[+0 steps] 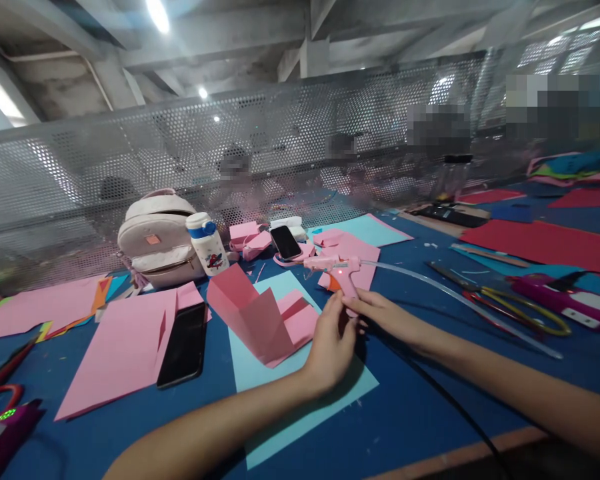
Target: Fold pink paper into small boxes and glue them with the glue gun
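Note:
A pink hot glue gun (341, 268), its small light glowing red, is held up over the table with its nozzle to the left. My right hand (380, 312) closes on the lower handle. Fingers of my left hand (331, 343) curl against the same handle from the left; some fingertips are hidden. A long clear glue stick (460, 297) sticks out of the gun's back and curves right. Left of my hands, a folded pink paper piece (255, 320) stands on a light blue sheet (275, 437).
A black phone (183, 345) lies on pink paper (115, 353). Behind stand a white bottle (207, 250) and a backpack (157, 233), before a perforated metal screen (290, 127). Scissors (520, 310) and a purple-white device (567, 303) lie right. A black cord (445, 393) crosses the table.

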A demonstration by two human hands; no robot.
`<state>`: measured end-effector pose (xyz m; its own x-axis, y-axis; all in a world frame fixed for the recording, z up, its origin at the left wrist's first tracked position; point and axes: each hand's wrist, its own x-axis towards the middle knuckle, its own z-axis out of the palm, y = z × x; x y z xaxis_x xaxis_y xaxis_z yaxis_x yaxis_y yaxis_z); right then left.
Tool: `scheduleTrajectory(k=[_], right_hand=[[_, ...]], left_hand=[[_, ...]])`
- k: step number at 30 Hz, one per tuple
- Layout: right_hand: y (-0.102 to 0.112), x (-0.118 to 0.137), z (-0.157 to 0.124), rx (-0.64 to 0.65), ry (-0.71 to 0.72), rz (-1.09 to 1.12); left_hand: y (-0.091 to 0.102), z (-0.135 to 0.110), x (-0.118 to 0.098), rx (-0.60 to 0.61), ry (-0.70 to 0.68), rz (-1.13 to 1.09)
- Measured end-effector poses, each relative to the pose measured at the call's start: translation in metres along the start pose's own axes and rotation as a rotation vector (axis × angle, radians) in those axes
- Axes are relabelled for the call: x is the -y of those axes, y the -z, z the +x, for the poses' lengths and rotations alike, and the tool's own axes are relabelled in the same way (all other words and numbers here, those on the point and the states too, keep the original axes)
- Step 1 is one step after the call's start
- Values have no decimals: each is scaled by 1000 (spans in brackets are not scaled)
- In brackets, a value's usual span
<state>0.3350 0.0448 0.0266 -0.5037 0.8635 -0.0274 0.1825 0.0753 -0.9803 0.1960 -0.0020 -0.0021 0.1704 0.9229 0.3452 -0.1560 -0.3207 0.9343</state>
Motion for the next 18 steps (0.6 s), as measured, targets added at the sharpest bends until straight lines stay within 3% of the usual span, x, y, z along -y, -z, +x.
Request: scheduleTrajectory(k=[5, 10, 18], right_hand=[[25, 9, 9, -46, 68, -60], [62, 8, 37, 61, 72, -191], [79, -10, 70, 85, 18, -231]], left_hand=[[15, -28, -35, 240, -21, 173], [36, -62, -66, 370, -104, 358], [56, -82, -76, 547, -153, 507]])
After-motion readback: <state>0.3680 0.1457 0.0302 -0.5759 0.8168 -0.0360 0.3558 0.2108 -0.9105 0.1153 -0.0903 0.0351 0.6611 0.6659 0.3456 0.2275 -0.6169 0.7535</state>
